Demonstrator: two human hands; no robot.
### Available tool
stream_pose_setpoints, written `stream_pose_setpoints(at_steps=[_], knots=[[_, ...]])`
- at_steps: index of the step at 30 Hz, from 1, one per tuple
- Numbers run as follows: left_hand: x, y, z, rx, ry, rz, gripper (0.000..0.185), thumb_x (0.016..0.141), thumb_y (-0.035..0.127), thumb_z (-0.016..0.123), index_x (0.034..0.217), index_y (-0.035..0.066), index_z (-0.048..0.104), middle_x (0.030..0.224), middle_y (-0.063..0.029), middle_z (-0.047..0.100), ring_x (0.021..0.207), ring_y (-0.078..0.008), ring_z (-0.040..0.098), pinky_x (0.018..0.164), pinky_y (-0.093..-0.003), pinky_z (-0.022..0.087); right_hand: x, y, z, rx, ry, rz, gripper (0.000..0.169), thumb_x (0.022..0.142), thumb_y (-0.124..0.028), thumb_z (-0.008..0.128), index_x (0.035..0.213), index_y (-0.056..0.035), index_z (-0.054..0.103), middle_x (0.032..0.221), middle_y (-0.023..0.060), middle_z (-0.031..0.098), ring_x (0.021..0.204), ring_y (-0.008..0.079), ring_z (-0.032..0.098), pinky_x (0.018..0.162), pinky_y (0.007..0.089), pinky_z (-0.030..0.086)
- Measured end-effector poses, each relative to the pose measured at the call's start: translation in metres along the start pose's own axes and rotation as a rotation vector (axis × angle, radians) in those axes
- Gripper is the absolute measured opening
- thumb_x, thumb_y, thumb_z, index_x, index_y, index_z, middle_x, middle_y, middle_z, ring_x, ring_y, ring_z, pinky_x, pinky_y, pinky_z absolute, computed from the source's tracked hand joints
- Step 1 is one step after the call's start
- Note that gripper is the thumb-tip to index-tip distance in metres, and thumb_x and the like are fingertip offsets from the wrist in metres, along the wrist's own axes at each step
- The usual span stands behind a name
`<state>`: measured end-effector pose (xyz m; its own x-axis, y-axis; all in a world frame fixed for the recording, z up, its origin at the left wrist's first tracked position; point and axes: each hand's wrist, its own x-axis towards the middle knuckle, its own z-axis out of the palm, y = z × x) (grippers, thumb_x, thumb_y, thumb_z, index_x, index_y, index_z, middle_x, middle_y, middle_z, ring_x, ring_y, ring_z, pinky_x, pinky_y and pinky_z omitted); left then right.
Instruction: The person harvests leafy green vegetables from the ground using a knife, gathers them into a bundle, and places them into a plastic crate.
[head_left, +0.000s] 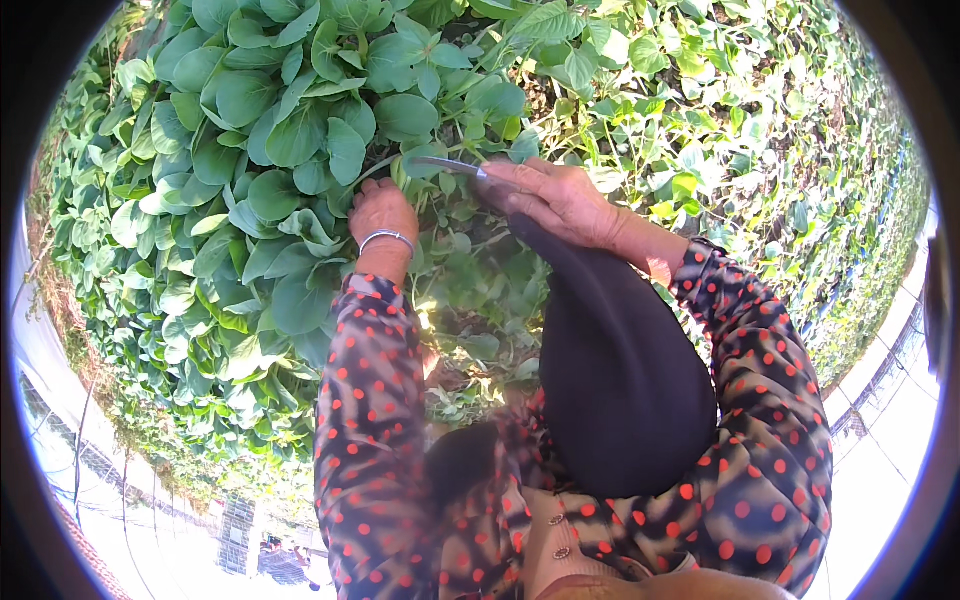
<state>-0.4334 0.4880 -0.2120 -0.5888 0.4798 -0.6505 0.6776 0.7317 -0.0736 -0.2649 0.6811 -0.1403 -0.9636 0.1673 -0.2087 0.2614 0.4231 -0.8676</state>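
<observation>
My left hand (384, 217), with a metal bangle (386, 235) at its wrist, reaches down among broad-leaved leafy greens (296, 150). Its fingertips are hidden by leaves and stems, so its grip does not show. A knife (448, 164) is in my right hand (559, 196), its narrow, slightly curved blade pointing left. The blade's tip lies just above and to the right of my left hand, beside pale green stems (403, 174). Fingers cover most of the handle.
Dense greens fill the left side. Lower, thinner leafy plants (697, 127) with bare soil patches spread to the right. My bent knee in dark trousers (626, 367) rises beneath my right forearm. Wire mesh (877, 397) and pale sheeting curve along the picture's rim.
</observation>
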Motion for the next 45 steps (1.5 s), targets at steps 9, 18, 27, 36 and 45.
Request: stream_pose_setpoints(at_steps=[9,18,27,36,45], knots=[[-0.017,-0.001,0.010,-0.246,0.055,-0.006,0.040,0.078,0.031,0.066,0.104,0.003,0.053,0.109,-0.0158,0.052,0.100,-0.0358,0.057,0.081,-0.0460,0.050,0.036,0.033,0.047,-0.266,-0.055,0.090,0.040,0.084,-0.020,0.058,0.124,-0.0231,0.054,0.084,0.0136,0.059,0.072,0.0335,0.061,0.061,0.0432,0.051],[-0.011,-0.012,0.039,-0.331,0.074,-0.035,0.026,0.080,0.014,0.055,0.103,0.004,0.052,0.113,-0.0175,0.053,0.103,-0.0364,0.057,0.081,-0.0465,0.049,0.038,0.040,0.059,-0.398,-0.162,0.093,0.047,0.085,-0.020,0.057,0.131,-0.0234,0.050,0.085,0.0143,0.057,0.070,0.0324,0.062,0.058,0.0426,0.051],[-0.025,-0.029,0.008,-0.408,0.059,0.077,0.026,0.080,0.009,0.051,0.105,0.005,0.052,0.107,-0.0186,0.057,0.092,-0.0422,0.058,0.077,-0.0486,0.048,0.047,0.006,0.030,-0.394,-0.015,0.073,0.047,0.084,-0.016,0.057,0.130,-0.0200,0.050,0.085,0.0120,0.058,0.067,0.0301,0.061,0.057,0.0385,0.051],[-0.042,0.012,-0.187,-0.755,-0.067,0.344,0.027,0.080,0.022,0.067,0.091,0.001,0.056,0.079,-0.0119,0.060,0.067,-0.0270,0.057,0.064,-0.0364,0.046,0.089,0.069,-0.005,-0.246,0.381,0.100,0.044,0.085,-0.013,0.058,0.129,-0.0158,0.053,0.087,0.0126,0.061,0.069,0.0277,0.063,0.063,0.0359,0.054],[0.095,0.080,-0.203,-0.761,0.056,0.429,0.041,0.076,0.038,0.066,0.090,0.000,0.064,0.082,-0.0186,0.063,0.079,-0.0355,0.060,0.075,-0.0405,0.048,0.144,0.075,-0.001,-0.173,0.178,-0.028,0.016,0.082,-0.013,0.057,0.097,-0.0095,0.058,0.094,0.0143,0.062,0.080,0.0350,0.062,0.068,0.0463,0.051]])
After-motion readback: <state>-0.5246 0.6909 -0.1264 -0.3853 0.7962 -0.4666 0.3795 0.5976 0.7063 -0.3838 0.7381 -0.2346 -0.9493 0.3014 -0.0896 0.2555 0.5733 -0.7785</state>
